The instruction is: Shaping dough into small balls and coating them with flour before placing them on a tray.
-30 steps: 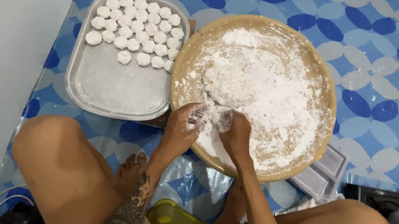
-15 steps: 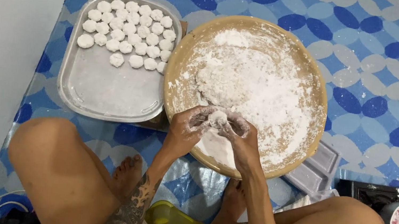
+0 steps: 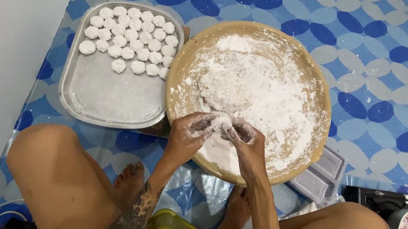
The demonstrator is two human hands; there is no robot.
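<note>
The small white lump of floury dough (image 3: 223, 122) looked soft and light, the sort of thing that would dent under any pinch and stick to bare skin unless dusted. It seemed best taken from both sides at once, cradled by the fingertips rather than squeezed, since a hard pinch would likely flatten or tear it. It was pale and matte, coated in flour, with an uneven, crumpled outline; its exact shape was hard to make out, because the fingers covered most of it.

The lump sat between the two hands, held just above the near rim of the wide round tan bowl (image 3: 314, 149) dusted with white flour. The left hand (image 3: 188, 133) had its grip closed around the lump's left side, fingers curled in and whitened with flour. The right hand (image 3: 247, 141) met it from the other side, its grip likewise closed on the same lump, so the fingertips of both hands touched or nearly touched.

To the left, just beside the bowl, lay a rectangular grey metal tray (image 3: 107, 98) with rows of small white dough balls (image 3: 133, 39) gathered at its far end.
</note>
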